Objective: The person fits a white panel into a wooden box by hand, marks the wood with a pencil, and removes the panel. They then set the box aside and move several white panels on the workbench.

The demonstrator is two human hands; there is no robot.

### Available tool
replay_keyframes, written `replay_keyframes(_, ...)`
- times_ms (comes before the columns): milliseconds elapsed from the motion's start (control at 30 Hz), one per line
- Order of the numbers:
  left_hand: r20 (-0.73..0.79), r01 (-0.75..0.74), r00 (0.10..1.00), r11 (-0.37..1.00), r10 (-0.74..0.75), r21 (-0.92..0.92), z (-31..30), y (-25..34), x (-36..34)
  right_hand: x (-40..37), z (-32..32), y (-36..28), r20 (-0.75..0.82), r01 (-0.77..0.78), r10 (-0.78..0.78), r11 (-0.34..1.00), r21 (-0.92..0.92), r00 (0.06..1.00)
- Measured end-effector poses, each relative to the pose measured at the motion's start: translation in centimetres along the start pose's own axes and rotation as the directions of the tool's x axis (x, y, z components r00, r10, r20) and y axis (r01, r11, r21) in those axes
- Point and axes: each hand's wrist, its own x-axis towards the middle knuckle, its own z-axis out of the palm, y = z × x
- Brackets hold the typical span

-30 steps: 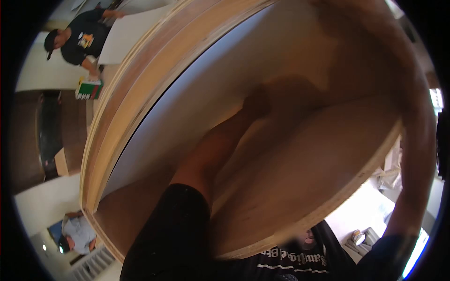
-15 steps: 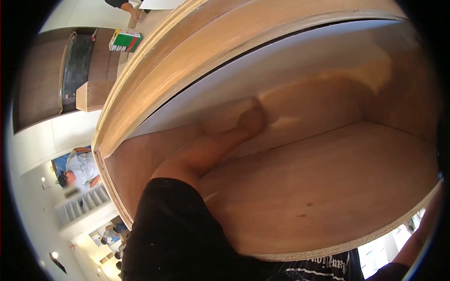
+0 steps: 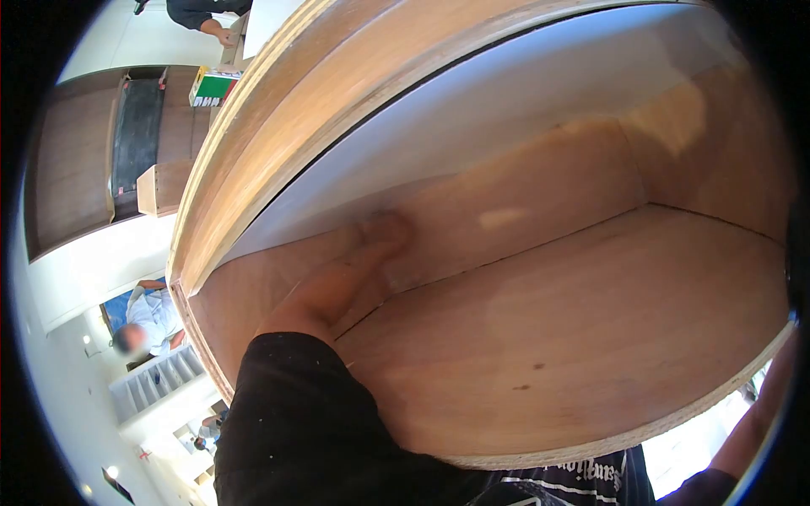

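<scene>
My left arm reaches deep into an open wooden cabinet box [image 3: 540, 337]. In the dim inner corner, my left hand [image 3: 388, 232] is right at the brown inner panel [image 3: 540, 185], close below a pale, shiny panel [image 3: 506, 101]. The hand is blurred and its fingers are mostly hidden, so I cannot tell whether it holds anything. Of my right arm, only the forearm [image 3: 759, 422] shows at the lower right edge, outside the box; the hand is out of sight.
The box has a layered plywood edge [image 3: 202, 194] and a rough front edge [image 3: 591, 451]. At upper left are another person's hand [image 3: 223, 35], a green and white carton [image 3: 213, 88] and a small wooden box [image 3: 160, 187]. A person in a light shirt [image 3: 156, 320] is farther off at left.
My left hand has moved left and slightly down along the inner panel, toward the left corner of the box. The view has shifted slightly, and more of the other person's arm shows at the top.
</scene>
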Motion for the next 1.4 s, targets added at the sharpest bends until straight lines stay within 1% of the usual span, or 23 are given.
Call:
replay_keyframes(67,0.08,0.038,0.996,0.999,-0.037,-0.008,-0.2,-0.2,0.3,0.0,-0.2,0.3,0.003,0.008,-0.008,1.0,0.002,1.0)
replay_keyframes(167,0.224,0.154,0.968,0.97,-0.11,-0.187,-0.6,-1.0,0.9,0.3,-0.5,0.7,-0.001,0.012,-0.012,1.0,0.007,1.0)
replay_keyframes(233,0.119,0.018,0.993,0.995,-0.006,-0.095,0.2,-1.3,1.1,0.4,-0.8,1.0,-0.009,0.012,-0.012,1.0,0.008,1.0)
replay_keyframes(300,0.121,-0.021,0.992,0.997,0.029,-0.07,0.6,-2.1,1.6,0.3,-1.0,1.2,-0.018,0.013,-0.013,1.0,0.015,1.0)
replay_keyframes(400,0.248,0.024,0.969,0.988,0.015,-0.154,-1.5,-1.0,2.6,0.4,-1.6,1.4,-0.037,0.017,-0.016,1.0,0.017,0.999)
replay_keyframes(467,0.25,0.03,0.968,0.988,0.008,-0.149,-3.4,-0.7,2.2,0.7,-2.1,1.2,-0.043,0.023,-0.023,1.0,0.006,0.999)
replay_keyframes(567,0.156,0.057,0.987,0.99,-0.036,-0.13,-7.0,2.2,0.5,1.3,-2.1,0.4,-0.051,0.029,-0.029,1.0,0.004,0.998)
replay_keyframes(633,0.06,0.026,0.998,0.988,-0.017,-0.154,-10.4,6.9,-1.4,1.4,-2.3,0.2,-0.058,0.036,-0.036,0.999,-0.007,0.998)
replay_keyframes(667,0.013,-0.024,1.0,0.985,0.027,-0.172,-11.7,9.2,-2.0,1.6,-2.1,-0.1,-0.059,0.039,-0.039,0.999,-0.003,0.997)
replay_keyframes(700,-0.051,-0.126,0.992,0.976,0.119,-0.178,-12.5,11.3,-2.2,1.7,-2.1,-0.2,-0.059,0.042,-0.042,0.999,-0.003,0.997)
replay_keyframes(733,-0.12,-0.253,0.965,0.954,0.235,-0.161,-12.9,13.4,-1.9,1.9,-2.1,0.1,-0.047,0.035,-0.035,0.999,-0.006,0.998)
replay_keyframes(767,-0.211,-0.415,0.898,0.903,0.387,-0.113,-13.0,15.1,-0.7,1.8,-1.8,-0.2,-0.068,0.057,-0.06,0.998,-0.037,0.996)
replay_keyframes(800,-0.295,-0.558,0.799,0.829,0.524,-0.038,-13.1,16.9,0.5,1.8,-1.7,-0.2,-0.087,0.081,-0.087,0.994,-0.067,0.992)
replay_keyframes(867,-0.363,-0.68,0.679,0.733,0.638,0.016,-15.6,22.4,1.5,1.9,-1.8,-0.5,-0.035,0.07,-0.071,0.996,-0.049,0.997)
replay_keyframes(933,-0.319,-0.712,0.665,0.702,0.675,0.001,-16.0,27.2,5.0,1.8,-1.8,-0.8,-0.014,0.054,-0.054,0.998,-0.046,0.998)
replay_keyframes(1000,-0.493,-0.817,0.408,0.548,0.769,0.178,-13.9,30.5,10.2,1.7,-1.7,-1.0,-0.021,0.046,-0.047,0.998,-0.049,0.999)
replay_keyframes(1100,-0.593,-0.849,0.317,0.5,0.741,0.171,-13.2,33.9,13.5,1.8,-1.9,-0.8,-0.006,0.027,-0.027,0.998,-0.055,1.0)
replay_keyframes(1133,-0.529,-0.832,0.436,0.55,0.728,0.072,-14.0,34.2,12.5,1.8,-1.8,-0.9,0.0,0.018,-0.018,0.999,-0.05,1.0)
replay_keyframes(1200,-0.361,-0.743,0.647,0.661,0.671,-0.105,-17.4,34.4,9.4,1.9,-1.9,-0.8,0.002,0.008,-0.008,0.999,-0.043,1.0)
replay_keyframes(1267,-0.312,-0.756,0.628,0.654,0.713,-0.027,-18.3,34.5,9.3,2.0,-2.0,-0.9,0.005,0.002,-0.002,0.999,-0.037,1.0)
replay_keyframes(1333,-0.271,-0.748,0.641,0.664,0.719,-0.008,-18.9,34.5,9.0,2.0,-2.2,-1.1,0.006,-0.004,0.004,1.0,-0.031,1.0)
replay_keyframes(1400,-0.257,-0.732,0.664,0.681,0.702,-0.033,-19.2,34.7,8.5,2.0,-2.2,-1.3,0.009,-0.012,0.012,1.0,-0.027,1.0)
